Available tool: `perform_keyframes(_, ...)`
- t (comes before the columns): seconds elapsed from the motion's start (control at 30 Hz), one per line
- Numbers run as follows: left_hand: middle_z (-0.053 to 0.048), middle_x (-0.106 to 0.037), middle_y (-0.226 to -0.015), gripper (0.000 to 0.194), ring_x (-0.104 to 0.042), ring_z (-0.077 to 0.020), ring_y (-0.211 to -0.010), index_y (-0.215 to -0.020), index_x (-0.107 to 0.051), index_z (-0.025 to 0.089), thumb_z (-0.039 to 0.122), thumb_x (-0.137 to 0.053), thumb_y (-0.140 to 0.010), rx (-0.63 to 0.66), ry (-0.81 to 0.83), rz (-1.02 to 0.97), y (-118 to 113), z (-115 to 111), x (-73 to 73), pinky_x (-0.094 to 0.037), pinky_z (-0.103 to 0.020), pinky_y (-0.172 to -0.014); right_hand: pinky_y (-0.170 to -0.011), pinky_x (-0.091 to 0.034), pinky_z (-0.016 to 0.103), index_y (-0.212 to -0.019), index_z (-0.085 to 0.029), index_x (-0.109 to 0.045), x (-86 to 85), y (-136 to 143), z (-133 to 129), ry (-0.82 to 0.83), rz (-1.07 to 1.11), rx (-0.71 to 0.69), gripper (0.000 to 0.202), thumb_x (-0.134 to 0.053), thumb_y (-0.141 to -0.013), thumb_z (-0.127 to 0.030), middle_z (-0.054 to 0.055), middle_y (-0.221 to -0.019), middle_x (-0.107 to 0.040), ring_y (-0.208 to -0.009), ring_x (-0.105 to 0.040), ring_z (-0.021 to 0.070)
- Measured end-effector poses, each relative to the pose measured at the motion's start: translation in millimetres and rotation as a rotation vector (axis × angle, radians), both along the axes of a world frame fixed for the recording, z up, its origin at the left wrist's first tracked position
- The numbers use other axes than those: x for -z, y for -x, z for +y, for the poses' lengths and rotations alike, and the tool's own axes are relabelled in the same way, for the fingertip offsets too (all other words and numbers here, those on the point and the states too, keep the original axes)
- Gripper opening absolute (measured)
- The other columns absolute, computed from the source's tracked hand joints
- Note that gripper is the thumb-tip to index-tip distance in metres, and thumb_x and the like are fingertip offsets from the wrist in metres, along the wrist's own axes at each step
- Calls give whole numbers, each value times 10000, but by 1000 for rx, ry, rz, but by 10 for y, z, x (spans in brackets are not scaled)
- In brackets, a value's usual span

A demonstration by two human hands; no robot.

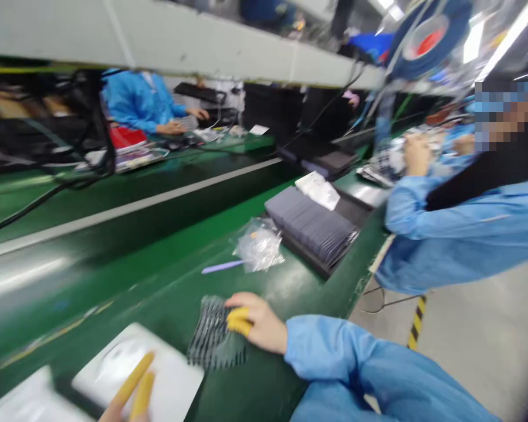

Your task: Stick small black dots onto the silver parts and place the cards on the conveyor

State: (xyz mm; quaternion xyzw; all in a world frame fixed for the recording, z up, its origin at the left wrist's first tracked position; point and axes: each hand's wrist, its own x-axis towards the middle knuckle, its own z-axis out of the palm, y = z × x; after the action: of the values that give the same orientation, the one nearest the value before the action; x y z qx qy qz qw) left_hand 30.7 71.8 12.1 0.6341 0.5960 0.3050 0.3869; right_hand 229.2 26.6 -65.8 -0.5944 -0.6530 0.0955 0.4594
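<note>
Fingers of our right hand [264, 325] bent close together over the striped pack [206, 337], which lay leftward beneath them, near the green desk's [162, 305] near edge; our left hand [129, 401], 2 fingers slightly apart, was farther, at a white pouch [171, 369]. Either grip, we couldn't tell.

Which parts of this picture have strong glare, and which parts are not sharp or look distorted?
In the head view, glare streaks the green surface at far left and shines on the white pad under the left hand; ceiling lights look washed out; blur softens the reel; the edges seem stretched, perhaps by a wide lens; mosaic squares cover a patch at right.
</note>
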Motion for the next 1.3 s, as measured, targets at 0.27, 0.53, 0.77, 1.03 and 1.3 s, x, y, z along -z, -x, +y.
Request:
perform_keyframes(0.27,-117,-731,-813,665,-663,-327,-863,-802,-707,98,693,-746,-508,210,312,-366,-68,-133,512,-537,-395,-769,-1040,-444,459,-957,-253,-694,-173,-77,-47,24,313,-116,139,-587,-871,-274,66,-1213,-641,-1179,-565,211)
perform_keyframes(0.53,-111,-733,-811,590,-685,-232,-722,-865,-707,94,638,-713,-638,107,413,-649,-252,-196,460,-552,-335,-689,-1060,-400,550,-1073,-270,-648,-119,-127,-13,-68,161,-100,230,-575,-867,-199,70,-1257,-617,-1280,-481,243)
perform_keyframes(0.77,-69,-732,-782,389,-649,-174,-631,-829,-721,104,471,-736,-705,39,426,-564,-293,-157,545,-525,-267,-590,-1033,-429,530,-1116,-289,-627,-63,-37,-33,-63,50,-263,311,-603,-835,-158,52,-1050,-692,-1024,-647,213)
perform_keyframes(1.03,-44,-719,-748,325,-652,-211,-731,-725,-728,144,468,-703,-726,146,302,-460,-285,-168,462,-535,-287,-698,-916,-563,434,-1267,-260,-527,62,-38,-109,-34,-34,-389,445,-506,-853,-98,103,-1190,-633,-1103,-613,241)
perform_keyframes(1.3,-35,-735,-768,395,-682,-238,-820,-766,-739,170,555,-666,-716,219,104,-89,-244,-230,849,-521,-257,-787,-504,-587,539,-1215,-605,-475,739,-65,74,-80,98,-285,515,-530,-716,-490,66,-856,-692,-754,-689,368)
